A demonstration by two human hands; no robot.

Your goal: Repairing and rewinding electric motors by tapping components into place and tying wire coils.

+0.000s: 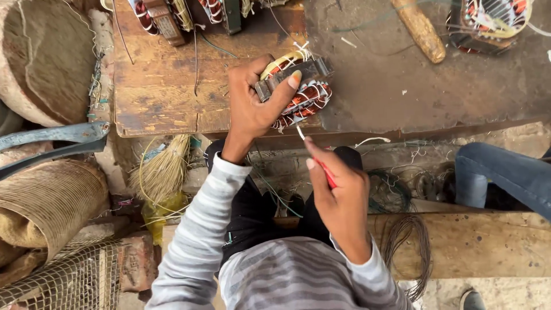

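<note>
My left hand (252,100) grips a motor stator (301,86), a metal ring wound with copper-red coils and white ties, held tilted at the near edge of the wooden bench (155,92). My right hand (338,195) holds a thin red-handled tool (324,169). Its pale tip points up at the lower edge of the stator's coils. Both sleeves are grey-striped.
More wound stators lie at the back left (166,17) and back right (488,23) of the bench. A wooden handle (422,28) lies on the dark slab. Another person's blue-jeaned leg (505,175) is at the right. A straw broom (166,166), wire coils and mesh sit below.
</note>
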